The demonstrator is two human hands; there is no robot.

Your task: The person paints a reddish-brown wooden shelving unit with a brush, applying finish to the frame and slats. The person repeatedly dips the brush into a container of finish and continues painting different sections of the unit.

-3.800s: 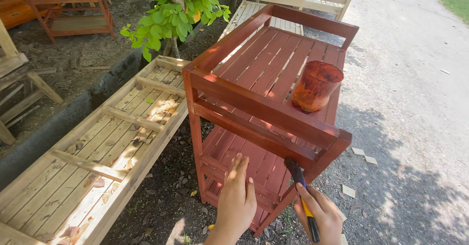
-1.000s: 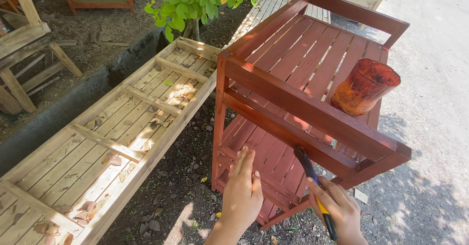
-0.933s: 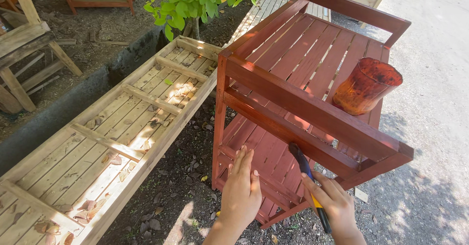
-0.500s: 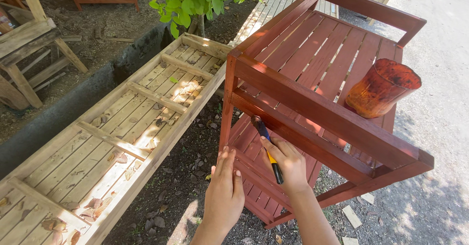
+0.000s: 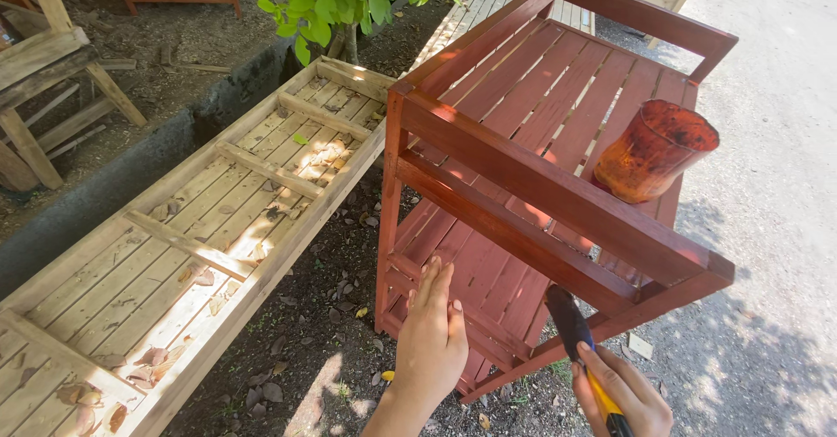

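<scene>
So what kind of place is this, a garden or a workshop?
Probably an outdoor woodworking yard: a red-stained slatted wooden shelf rack stands on bare soil, long unpainted wooden slat frames lie beside it, and the right hand holds a paintbrush.

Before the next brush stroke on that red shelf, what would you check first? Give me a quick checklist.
1. Paintbrush firmly held in the right hand: ok.
2. Left hand steadying the red shelf's lower slats: ok, fingers rest there.
3. Paint on the bristles: cannot tell, tip looks dark.
4. Paint jar standing safely on the top shelf: not ok, it looks tilted, near the edge.
5. Unpainted wooden rack clear of drips: ok, it lies beside, apart.
</scene>
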